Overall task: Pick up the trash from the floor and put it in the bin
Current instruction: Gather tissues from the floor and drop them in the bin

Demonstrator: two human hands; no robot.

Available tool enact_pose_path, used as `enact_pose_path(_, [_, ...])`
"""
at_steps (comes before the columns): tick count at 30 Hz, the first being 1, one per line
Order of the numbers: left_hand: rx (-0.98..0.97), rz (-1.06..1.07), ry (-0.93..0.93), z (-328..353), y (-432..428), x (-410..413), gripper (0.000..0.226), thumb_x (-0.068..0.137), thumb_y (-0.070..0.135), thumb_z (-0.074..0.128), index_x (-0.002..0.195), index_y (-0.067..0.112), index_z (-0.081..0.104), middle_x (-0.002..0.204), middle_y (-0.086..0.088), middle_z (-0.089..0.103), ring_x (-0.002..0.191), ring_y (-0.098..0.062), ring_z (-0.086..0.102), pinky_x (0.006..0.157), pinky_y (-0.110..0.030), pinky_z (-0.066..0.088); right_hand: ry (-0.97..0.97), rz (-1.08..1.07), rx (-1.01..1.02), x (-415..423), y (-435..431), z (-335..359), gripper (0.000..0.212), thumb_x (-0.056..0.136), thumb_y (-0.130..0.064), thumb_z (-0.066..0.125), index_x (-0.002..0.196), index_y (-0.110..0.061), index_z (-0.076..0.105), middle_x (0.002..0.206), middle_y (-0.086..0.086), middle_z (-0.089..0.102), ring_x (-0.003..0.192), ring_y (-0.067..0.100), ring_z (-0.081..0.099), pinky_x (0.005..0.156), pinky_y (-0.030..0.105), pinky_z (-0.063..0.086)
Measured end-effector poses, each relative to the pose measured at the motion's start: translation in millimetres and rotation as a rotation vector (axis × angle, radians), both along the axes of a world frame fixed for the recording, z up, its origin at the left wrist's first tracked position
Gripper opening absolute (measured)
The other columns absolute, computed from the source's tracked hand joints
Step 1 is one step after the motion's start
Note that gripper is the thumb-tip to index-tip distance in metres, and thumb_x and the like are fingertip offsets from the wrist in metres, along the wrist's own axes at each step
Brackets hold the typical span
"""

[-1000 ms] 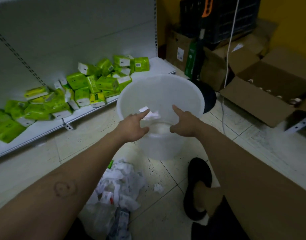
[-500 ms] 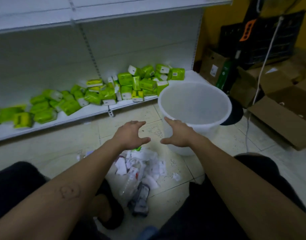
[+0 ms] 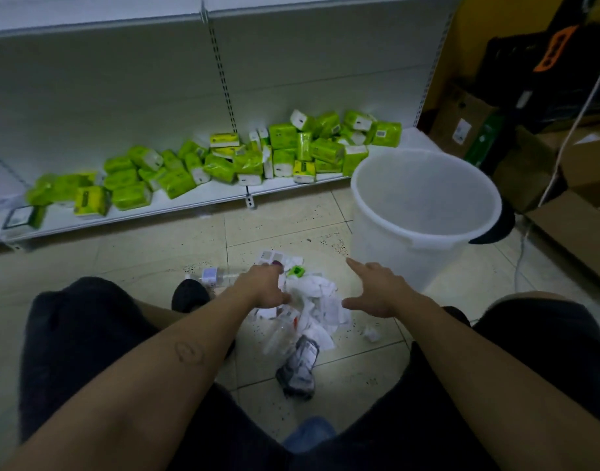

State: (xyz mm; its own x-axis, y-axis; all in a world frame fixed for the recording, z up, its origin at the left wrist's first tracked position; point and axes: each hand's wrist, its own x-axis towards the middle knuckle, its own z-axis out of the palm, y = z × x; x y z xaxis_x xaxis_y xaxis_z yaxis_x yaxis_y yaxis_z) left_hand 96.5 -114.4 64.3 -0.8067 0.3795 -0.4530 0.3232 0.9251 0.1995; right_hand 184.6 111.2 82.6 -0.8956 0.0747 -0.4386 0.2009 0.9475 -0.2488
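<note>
Tiled floor (image 3: 121, 253): trash pile (image 3: 320, 295) left of white bin (image 3: 393, 256). Left hand (image 3: 264, 287) down on pile, grasp impossible to tell. Right hand (image 3: 376, 290) spread, empty.

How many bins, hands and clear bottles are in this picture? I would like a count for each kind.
Bin: 1
Hands: 2, left hand and right hand
Clear bottles: 2, one bottle beside the left hand, one bottle in the trash pile
Total: 5
</note>
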Motion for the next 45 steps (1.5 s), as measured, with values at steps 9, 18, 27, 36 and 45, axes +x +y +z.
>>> enact_pose_path(9, [0.016,0.08,-0.237,-97.9,24.2,-11.9,0.069,0.082,0.043,0.064,0.137,0.008,0.04,0.137,-0.017,0.05,0.121,-0.032,0.051,0.098,-0.04,0.046,-0.277,-0.269,-0.13,6.1,23.9,-79.3,0.09,0.084,-0.051,0.06,0.152,-0.023,0.007,0.159,0.01,0.012,0.143,0.028,0.023,0.116,0.042,0.026])
enact_pose_path(18, [0.045,0.309,-0.269,-192.4,37.3,-29.3,0.048,0.086,0.041,0.055,0.121,0.009,0.05,0.121,-0.016,0.058,0.108,-0.035,0.058,0.092,-0.045,0.05,-0.475,-0.286,-0.102,-24.4,34.9,-193.3,0.073,0.089,-0.045,0.05,0.149,-0.015,0.021,0.154,0.012,0.025,0.134,0.032,0.036,0.106,0.039,0.037])
enact_pose_path(27, [0.049,0.334,-0.231,-267.4,35.9,-38.7,0.06,0.081,0.028,0.062,0.135,0.018,0.037,0.132,-0.023,0.038,0.114,-0.042,0.042,0.089,-0.052,0.045,-0.561,-0.471,-0.18,-43.6,36.6,-293.5,0.069,0.089,-0.039,0.056,0.148,-0.024,0.023,0.155,0.019,0.005,0.134,0.039,0.034,0.11,0.04,0.032])
enact_pose_path(36, [-0.066,0.22,-0.133,-301.8,10.2,-12.9,0.088,0.086,0.033,0.06,0.15,0.039,-0.001,0.149,-0.017,0.019,0.115,-0.04,0.045,0.082,-0.053,0.051,-0.476,-0.476,-0.107,-37.0,19.4,-327.1,0.067,0.092,-0.031,0.052,0.147,-0.007,0.023,0.157,0.014,0.014,0.14,0.031,0.026,0.113,0.039,0.027])
enact_pose_path(45, [0.078,0.365,-0.221,-241.1,7.0,-23.0,0.085,0.079,0.057,0.058,0.148,0.03,0.017,0.132,-0.015,0.043,0.115,-0.037,0.049,0.092,-0.048,0.045,-0.566,-0.237,-0.154,-44.8,-4.4,-266.5,0.048,0.092,-0.028,0.053,0.134,-0.006,0.047,0.14,0.012,0.049,0.126,0.025,0.047,0.102,0.029,0.038])
